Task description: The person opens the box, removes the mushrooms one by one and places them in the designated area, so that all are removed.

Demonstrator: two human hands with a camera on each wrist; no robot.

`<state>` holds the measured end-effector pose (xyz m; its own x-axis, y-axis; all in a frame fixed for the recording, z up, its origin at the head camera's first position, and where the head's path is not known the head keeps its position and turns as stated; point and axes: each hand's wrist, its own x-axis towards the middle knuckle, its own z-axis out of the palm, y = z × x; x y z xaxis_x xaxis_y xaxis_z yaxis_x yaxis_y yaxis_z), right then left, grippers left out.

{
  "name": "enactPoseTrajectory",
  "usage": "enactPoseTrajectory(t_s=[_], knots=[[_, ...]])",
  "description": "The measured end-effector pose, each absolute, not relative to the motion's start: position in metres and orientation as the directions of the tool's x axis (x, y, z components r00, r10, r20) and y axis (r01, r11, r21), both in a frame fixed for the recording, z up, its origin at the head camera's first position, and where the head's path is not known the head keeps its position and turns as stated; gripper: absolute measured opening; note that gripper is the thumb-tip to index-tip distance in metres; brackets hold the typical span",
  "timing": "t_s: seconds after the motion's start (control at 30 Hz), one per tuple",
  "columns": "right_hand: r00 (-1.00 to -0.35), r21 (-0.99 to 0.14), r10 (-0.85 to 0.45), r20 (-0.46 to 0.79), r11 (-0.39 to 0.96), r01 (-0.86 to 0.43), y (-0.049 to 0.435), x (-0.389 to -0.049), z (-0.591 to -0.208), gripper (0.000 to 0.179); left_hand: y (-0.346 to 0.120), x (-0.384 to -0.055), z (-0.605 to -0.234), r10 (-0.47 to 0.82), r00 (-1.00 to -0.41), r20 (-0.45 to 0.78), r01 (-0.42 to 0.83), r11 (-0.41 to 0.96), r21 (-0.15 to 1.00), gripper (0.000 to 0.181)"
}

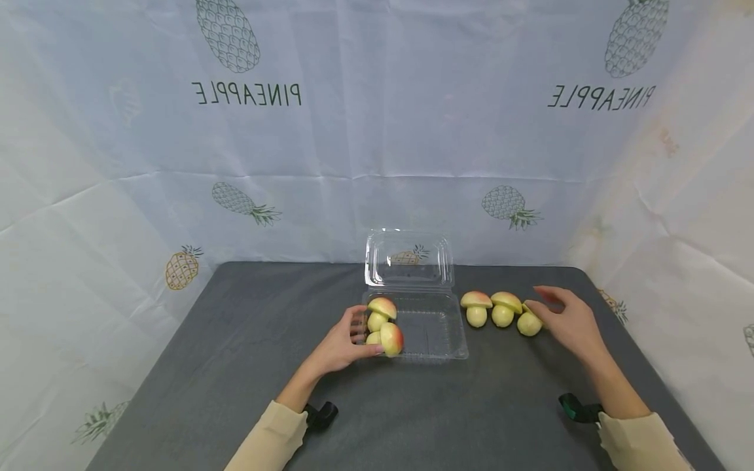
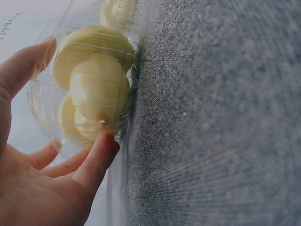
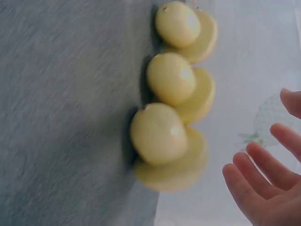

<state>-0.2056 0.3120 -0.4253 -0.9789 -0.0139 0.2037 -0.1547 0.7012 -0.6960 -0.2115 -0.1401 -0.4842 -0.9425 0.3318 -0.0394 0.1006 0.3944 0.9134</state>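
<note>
My left hand (image 1: 341,343) grips the left side of a clear plastic clamshell box (image 1: 436,327), thumb at the front and fingers along the left wall. Two mushroom-shaped pieces lie inside at the left, a rear one (image 1: 383,307) and a front one (image 1: 391,339), with pale round stems and yellow-red caps. Through the box wall, the left wrist view shows a pale stem (image 2: 99,87). My right hand (image 1: 568,320) hovers with spread fingers beside the rightmost mushroom piece (image 1: 529,324), partly covering its cap. That piece (image 3: 160,134) appears whole in the right wrist view, with the fingers apart from it.
Two more mushroom pieces, one nearest the box (image 1: 476,309) and one in the middle (image 1: 504,309), stand in the row on the dark grey table (image 1: 412,412). The box's clear lid (image 1: 409,258) stands raised at the back, before a pineapple-print curtain (image 1: 377,144).
</note>
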Motion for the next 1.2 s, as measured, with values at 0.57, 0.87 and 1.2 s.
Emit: enactPoseTrajectory(t_s=[0.57,0.87,1.2], knots=[[-0.968,-0.735,-0.094,0.231,0.635,-0.237,0.264,-0.202,-0.414,0.052,-0.142,-0.212,-0.484,0.328,-0.944,-0.043,0.097,0.396,0.913,0.095],[-0.965,-0.752,-0.126,0.23,0.606,-0.259,0.241,-0.201,-0.415,0.05,-0.14,-0.211,-0.484,0.336,-0.941,-0.04,0.093,0.372,0.923,0.093],[-0.957,-0.783,-0.176,0.23,0.551,-0.29,0.218,-0.203,-0.422,0.047,-0.139,-0.211,-0.483,0.337,-0.941,-0.039,0.091,0.364,0.927,0.093]])
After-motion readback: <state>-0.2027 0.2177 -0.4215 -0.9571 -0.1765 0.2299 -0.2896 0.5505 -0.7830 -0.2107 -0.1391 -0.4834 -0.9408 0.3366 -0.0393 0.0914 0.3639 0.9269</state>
